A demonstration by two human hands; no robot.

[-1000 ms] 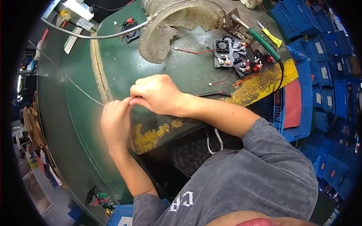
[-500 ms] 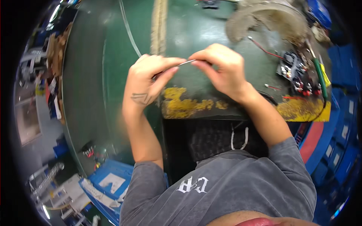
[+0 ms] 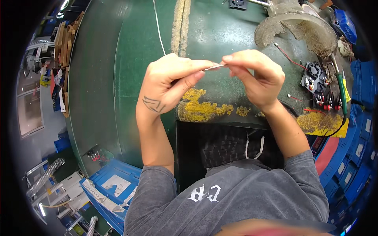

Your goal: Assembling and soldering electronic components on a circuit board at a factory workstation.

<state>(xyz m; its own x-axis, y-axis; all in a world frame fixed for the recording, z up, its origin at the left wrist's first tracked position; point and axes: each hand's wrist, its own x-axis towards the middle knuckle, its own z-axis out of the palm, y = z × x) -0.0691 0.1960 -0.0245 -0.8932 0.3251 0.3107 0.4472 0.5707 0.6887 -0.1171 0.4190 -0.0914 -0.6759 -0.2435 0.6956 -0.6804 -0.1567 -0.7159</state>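
Observation:
Above the green bench, my left hand [image 3: 163, 82] is closed, with thumb and forefinger pinching a thin silvery wire [image 3: 215, 67]. The short bare stretch of it slants slightly upward to my right hand [image 3: 262, 76], whose thumb and forefinger close around its other end. A thin pale strand [image 3: 158, 27] runs from the far edge of the bench down behind my left hand; whether it is the same wire is hidden. Right of my right hand lie small black square fans [image 3: 314, 70] and red leads [image 3: 289, 56]. A soldering iron with a green handle [image 3: 338, 84] rests beyond them.
A grey, crusted fume hood [image 3: 271, 33] stands at the far right. Worn yellow paint [image 3: 204, 112] marks the near bench edge [image 3: 224, 122]. A blue crate [image 3: 132, 171] sits at lower left, blue bins [image 3: 364, 82] at the right. Another black fan [image 3: 238, 4] lies at the far edge.
Both hands appear further right in the picture, along with the bench and its things, as the view has shifted. The wire stays pinched between them, now less steeply slanted.

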